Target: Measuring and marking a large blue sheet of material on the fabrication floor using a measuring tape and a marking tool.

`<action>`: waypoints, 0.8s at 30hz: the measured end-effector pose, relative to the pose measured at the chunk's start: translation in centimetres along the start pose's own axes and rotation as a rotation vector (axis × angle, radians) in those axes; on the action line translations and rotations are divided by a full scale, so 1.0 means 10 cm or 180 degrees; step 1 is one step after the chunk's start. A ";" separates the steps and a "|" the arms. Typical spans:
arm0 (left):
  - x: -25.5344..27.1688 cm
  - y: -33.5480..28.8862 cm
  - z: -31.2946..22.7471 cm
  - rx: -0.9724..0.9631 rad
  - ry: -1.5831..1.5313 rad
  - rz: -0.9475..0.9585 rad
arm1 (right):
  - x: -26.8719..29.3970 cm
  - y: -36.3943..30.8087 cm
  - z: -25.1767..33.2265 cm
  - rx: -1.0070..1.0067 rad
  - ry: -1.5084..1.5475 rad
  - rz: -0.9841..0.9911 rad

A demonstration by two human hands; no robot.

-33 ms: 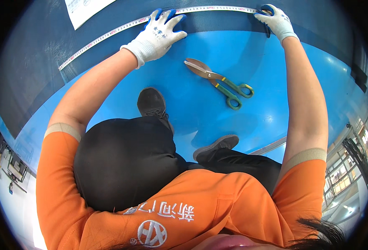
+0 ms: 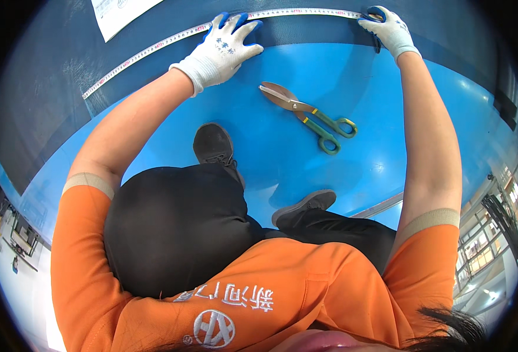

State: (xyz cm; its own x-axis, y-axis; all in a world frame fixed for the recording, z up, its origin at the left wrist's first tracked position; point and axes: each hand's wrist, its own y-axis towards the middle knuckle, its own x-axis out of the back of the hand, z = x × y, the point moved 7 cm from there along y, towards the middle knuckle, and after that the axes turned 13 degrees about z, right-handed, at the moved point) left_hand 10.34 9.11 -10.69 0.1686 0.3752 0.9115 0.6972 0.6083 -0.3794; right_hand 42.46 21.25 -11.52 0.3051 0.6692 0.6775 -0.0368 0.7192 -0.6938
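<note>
One person crouches on a blue floor (image 2: 388,146), orange short-sleeve shirt, black trousers, 2 dark shoes: one (image 2: 213,144) planted flat near centre, the other (image 2: 306,205) tucked to its right. Both hands wear white gloves w/ blue fingertips, so 2 gloves total.

Left hand (image 2: 224,50) lies palm-down at the far edge of the blue sheet, fingers spread wide and pressed flat, pinning 1 tape measure (image 2: 153,46) against the surface; no pinch, just an open flat grip. Right hand (image 2: 388,28) sits at far right on the other end of that same tape, fingers curled over it and over a small dark object I can't make out; whether the grip is fully pressed together I cannot tell.

The tape runs as a single pale strip from far left, under the left hand, across to the right hand, following the seam where the bright blue floor meets a darker blue-grey sheet (image 2: 48,88) beyond.

1 pair of tin snips (image 2: 306,114) lies loose on the blue floor between the 2 arms, blades closed and pointing far-left, green handle loops to the right. Not touched by either hand, nearer the left one.

1 white paper sheet (image 2: 118,14) rests at far left on the dark sheet, well apart from both hands.
</note>
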 end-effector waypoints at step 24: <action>-1.04 -2.54 1.64 0.2742 -0.1625 0.1394 | -0.52 -0.91 -0.42 0.0201 0.1467 0.0287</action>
State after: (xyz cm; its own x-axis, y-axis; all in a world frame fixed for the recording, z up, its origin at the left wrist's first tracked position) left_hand -20.56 1.23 -13.13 -0.1643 0.8034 0.5723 -0.1081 0.5621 -0.8200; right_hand 45.17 10.42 -9.77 0.6881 0.5872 0.4263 -0.1361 0.6815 -0.7190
